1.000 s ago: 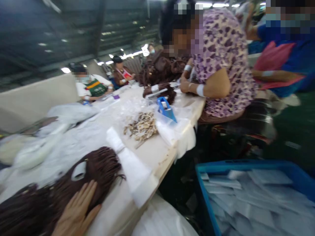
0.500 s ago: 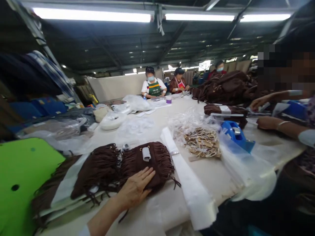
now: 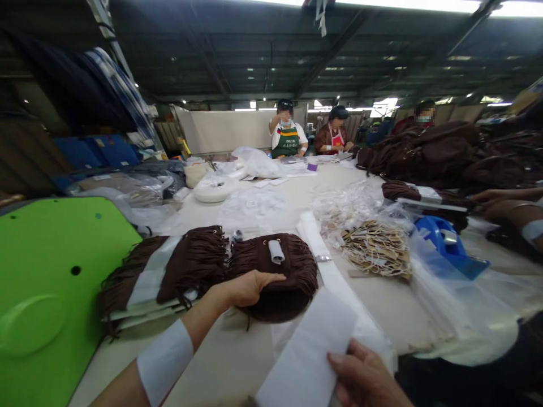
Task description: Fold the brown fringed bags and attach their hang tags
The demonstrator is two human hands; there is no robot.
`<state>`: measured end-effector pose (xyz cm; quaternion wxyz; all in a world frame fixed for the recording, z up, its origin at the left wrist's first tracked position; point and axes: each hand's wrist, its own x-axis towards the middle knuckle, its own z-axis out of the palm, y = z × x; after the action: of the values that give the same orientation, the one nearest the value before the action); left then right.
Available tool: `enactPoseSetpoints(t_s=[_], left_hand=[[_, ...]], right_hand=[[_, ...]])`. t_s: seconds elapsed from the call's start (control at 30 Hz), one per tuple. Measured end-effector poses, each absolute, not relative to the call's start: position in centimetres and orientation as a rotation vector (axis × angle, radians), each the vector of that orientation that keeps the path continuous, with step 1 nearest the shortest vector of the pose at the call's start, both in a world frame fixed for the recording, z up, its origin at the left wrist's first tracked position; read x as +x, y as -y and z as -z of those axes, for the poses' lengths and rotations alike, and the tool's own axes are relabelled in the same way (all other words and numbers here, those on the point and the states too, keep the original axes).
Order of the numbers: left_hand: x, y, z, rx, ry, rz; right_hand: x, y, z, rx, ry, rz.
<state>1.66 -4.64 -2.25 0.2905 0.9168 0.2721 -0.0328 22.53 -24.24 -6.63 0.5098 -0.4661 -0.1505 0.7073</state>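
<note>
A dark brown fringed bag (image 3: pixel 292 263) lies in front of me, its mouth gaping toward me. A rolled white wrap (image 3: pixel 276 251) sits on its upper side, near small metal eyelets. My left hand (image 3: pixel 250 287) is closed on the upper edge of that mouth and holds it raised. Between the thumb and fingers of my right hand (image 3: pixel 360 370) is a white sheet (image 3: pixel 311 345), its far end close to the bag's opening. Left of the bag, a stack of similar fringed bags (image 3: pixel 193 263) has a white band (image 3: pixel 155 271) around it.
A green panel (image 3: pixel 63 282) stands at the left. Right of the bag are a long white strip (image 3: pixel 335 277), a heap of string tags (image 3: pixel 375 249) and a blue tape dispenser (image 3: pixel 445 240). Co-workers sit across the table; another person's arm (image 3: pixel 517 212) reaches in from the right.
My left hand has gone from lying flat on the bag to lifting its edge, so the mouth gapes. My right hand has come into view with the white sheet. The view has shifted left and down.
</note>
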Motion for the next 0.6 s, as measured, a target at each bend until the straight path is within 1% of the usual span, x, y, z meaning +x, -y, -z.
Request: enactPoseSetpoints(t_s=[0.07, 0.13, 0.17, 0.23, 0.3, 0.33, 0.6], left_hand=[[1.5, 4.5, 2.0, 2.417, -0.726, 0.128], [1.4, 4.4, 1.8, 2.399, -0.722, 0.165], [1.3, 4.4, 1.7, 2.393, -0.716, 0.179], [1.3, 4.3, 1.6, 2.390, -0.696, 0.203], [1.3, 4.2, 1.4, 2.389, -0.668, 0.229], [1.3, 4.2, 1.3, 2.389, -0.655, 0.243], [1.8, 4.0, 0.6, 2.365, -0.634, 0.343]], right_hand=[[18.2, 22.3, 7.1, -0.950, 0.418, -1.968], [16.2, 20.9, 7.6, -0.957, 0.356, -2.039], [16.0, 20.4, 7.8, -1.030, 0.292, -1.986], [16.8, 19.5, 8.0, -1.170, 0.161, -1.760], [17.9, 18.8, 7.8, -1.203, 0.117, -1.559], [18.3, 18.4, 7.7, -1.201, 0.125, -1.520], [15.8, 15.8, 7.3, -1.192, 0.100, -1.499]])
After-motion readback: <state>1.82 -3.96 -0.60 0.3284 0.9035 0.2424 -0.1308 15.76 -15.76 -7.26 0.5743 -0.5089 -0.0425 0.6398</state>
